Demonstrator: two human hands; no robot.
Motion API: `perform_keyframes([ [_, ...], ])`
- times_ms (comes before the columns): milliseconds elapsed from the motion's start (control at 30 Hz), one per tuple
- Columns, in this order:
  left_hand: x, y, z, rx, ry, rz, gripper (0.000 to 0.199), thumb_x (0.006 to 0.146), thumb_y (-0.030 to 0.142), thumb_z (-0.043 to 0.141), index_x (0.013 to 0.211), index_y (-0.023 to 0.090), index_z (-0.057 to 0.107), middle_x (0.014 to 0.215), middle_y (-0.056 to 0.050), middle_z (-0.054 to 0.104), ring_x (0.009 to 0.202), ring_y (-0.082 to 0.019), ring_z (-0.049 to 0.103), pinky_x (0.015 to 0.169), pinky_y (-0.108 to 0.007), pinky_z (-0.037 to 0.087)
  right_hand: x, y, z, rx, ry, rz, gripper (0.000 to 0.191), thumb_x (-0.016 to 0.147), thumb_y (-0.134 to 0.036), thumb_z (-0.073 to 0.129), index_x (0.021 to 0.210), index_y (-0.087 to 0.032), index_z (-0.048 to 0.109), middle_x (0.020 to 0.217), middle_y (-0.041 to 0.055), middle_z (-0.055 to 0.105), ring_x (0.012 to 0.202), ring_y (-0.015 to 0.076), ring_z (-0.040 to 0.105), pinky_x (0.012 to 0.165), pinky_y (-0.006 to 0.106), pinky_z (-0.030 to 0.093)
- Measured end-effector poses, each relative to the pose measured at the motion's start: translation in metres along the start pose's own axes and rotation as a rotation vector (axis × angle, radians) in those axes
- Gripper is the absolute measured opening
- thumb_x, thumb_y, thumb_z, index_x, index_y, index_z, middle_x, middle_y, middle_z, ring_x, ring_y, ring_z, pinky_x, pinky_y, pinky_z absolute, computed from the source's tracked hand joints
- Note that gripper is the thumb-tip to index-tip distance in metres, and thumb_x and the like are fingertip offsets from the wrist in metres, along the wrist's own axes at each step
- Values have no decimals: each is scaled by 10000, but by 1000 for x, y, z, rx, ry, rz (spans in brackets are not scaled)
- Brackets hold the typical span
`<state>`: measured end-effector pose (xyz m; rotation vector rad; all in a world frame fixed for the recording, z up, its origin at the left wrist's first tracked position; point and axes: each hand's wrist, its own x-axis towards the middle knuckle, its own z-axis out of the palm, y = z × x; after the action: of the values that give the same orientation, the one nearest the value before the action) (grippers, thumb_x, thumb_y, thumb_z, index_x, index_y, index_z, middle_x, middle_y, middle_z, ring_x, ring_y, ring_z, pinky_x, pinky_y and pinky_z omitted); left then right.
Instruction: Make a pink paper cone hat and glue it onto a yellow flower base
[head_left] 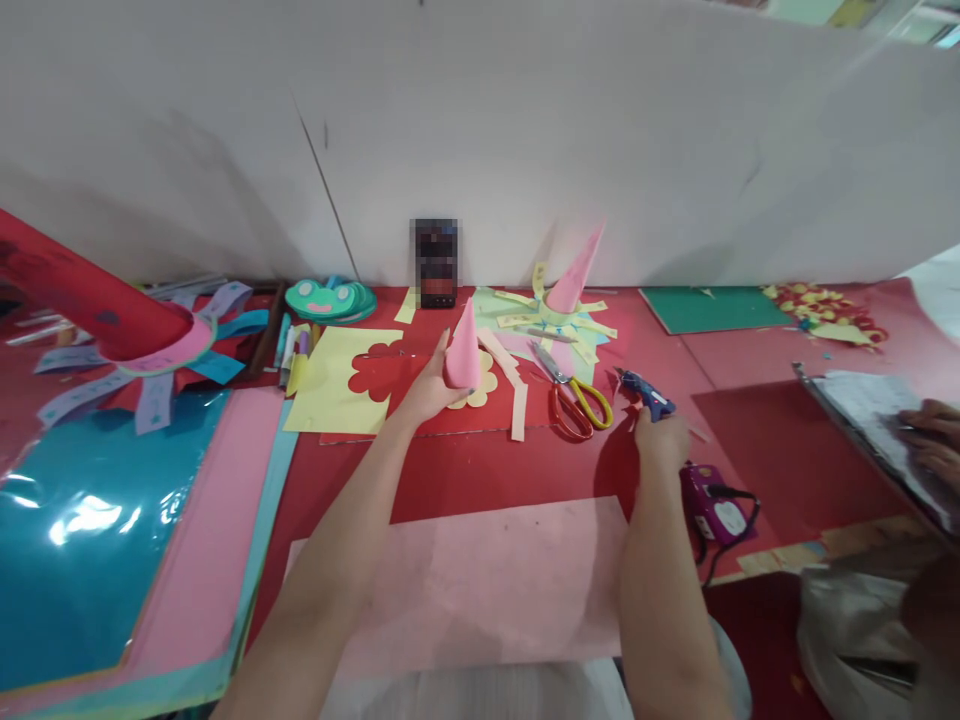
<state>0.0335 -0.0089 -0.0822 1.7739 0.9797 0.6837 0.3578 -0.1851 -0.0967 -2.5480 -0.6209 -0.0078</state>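
Note:
My left hand is closed around a pink paper cone, which stands upright with its tip up. Just behind the cone lies a cream scalloped paper flower, partly hidden by it. A dark blue glue gun is gripped in my right hand, its nozzle pointing left. Between my hands rest scissors with one red and one yellow handle. A bent pale paper strip lies left of them, and a red scalloped flower is partly under the left-hand side.
A phone leans on the wall. Behind the scissors stands a finished-looking pink cone with yellow strips. At left are a red tube and blue sheets. A purple power box sits right; another person's hand writes on a clipboard.

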Motion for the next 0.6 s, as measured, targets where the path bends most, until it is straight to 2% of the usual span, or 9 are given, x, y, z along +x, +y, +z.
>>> perform_keyframes([
  [100, 0, 3, -1, -5, -11, 17, 1121, 659, 317, 752, 1495, 350, 7, 1461, -80, 413, 1288, -289, 453, 1006, -449, 431, 0, -8, 2, -4, -1, 118, 394, 803, -328, 450, 1087, -66, 530, 1083, 310, 591, 1057, 410, 564, 870, 553, 409],
  [233, -1, 5, -1, 16, -10, 41, 1152, 644, 318, 761, 1498, 325, -12, 1470, -87, 398, 1319, -296, 413, 1021, -446, 412, -5, -20, -3, 49, 6, 184, 388, 838, -303, 384, 1094, -40, 509, 1129, 354, 570, 1059, 406, 580, 863, 527, 410],
  [300, -1, 4, 0, 24, -8, 46, 1156, 638, 318, 763, 1498, 322, -9, 1465, -85, 406, 1319, -300, 412, 1015, -441, 417, -6, -24, -9, 98, 15, 202, 377, 857, -297, 344, 1109, -55, 487, 1096, 330, 598, 1001, 375, 609, 823, 502, 428],
  [467, -1, 3, 0, 64, -6, 43, 1132, 638, 340, 759, 1502, 312, 28, 1442, -85, 440, 1287, -305, 447, 991, -432, 438, -12, -37, -33, 252, 35, 100, 325, 893, -321, 316, 1149, -150, 420, 912, 131, 673, 848, 239, 643, 742, 353, 451],
  [600, -3, 7, 1, 143, -4, 24, 1094, 634, 317, 754, 1499, 308, 83, 1404, -76, 484, 1259, -309, 477, 991, -452, 429, -32, -64, -40, 349, -38, -20, 360, 885, -450, 330, 1092, -180, 447, 916, 126, 653, 758, 236, 624, 663, 334, 427],
])
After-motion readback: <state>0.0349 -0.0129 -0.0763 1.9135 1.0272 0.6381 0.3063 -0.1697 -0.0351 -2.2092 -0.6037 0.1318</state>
